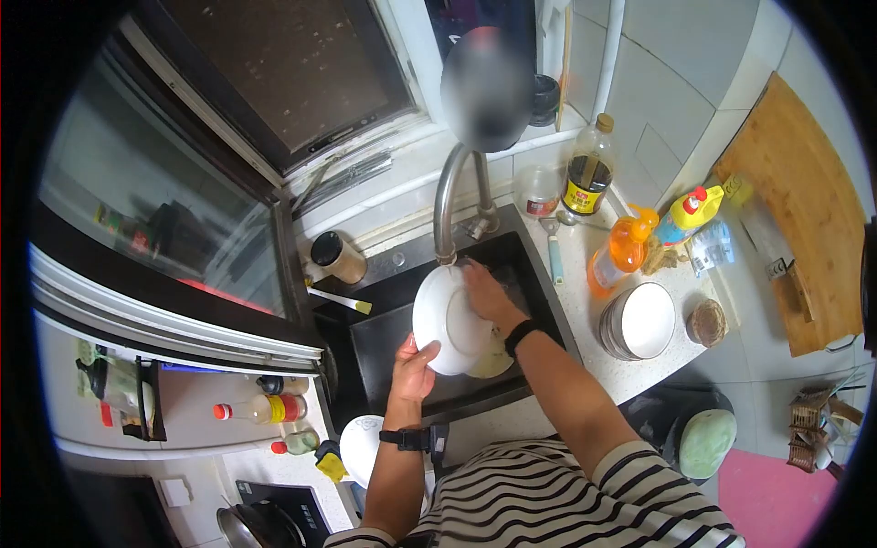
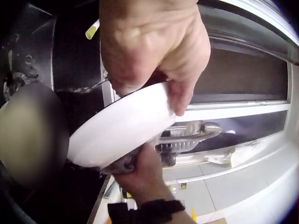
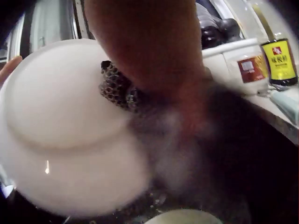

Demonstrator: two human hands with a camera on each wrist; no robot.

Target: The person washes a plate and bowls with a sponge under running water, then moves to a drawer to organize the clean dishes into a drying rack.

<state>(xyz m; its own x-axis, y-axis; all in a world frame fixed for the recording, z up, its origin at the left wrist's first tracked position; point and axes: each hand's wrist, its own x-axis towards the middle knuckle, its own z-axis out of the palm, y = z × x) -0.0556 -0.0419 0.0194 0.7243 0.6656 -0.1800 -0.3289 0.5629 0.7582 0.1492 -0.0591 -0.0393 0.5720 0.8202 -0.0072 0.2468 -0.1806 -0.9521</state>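
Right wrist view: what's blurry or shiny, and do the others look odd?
Right wrist: the right hand is smeared, the plate carries a small bright glint; left wrist: a blurred oval at left; head: black curved borders, another blurred oval above the faucet.

The head camera peers forward and steeply down over the sink (image 1: pixel 384 356), wide enough to catch the window (image 1: pixel 292 73) and tabletop (image 1: pixel 585 320). The left wrist's camera looks from close behind the left grip (image 2: pixel 154 53), across the white plate (image 2: pixel 124 123) toward the tap (image 2: pixel 187 136). The right wrist's sits close too, the plate filling its left side, the sauce bottle (image 3: pixel 280 60) beyond. All three share the plate and right grip (image 1: pixel 486 294).
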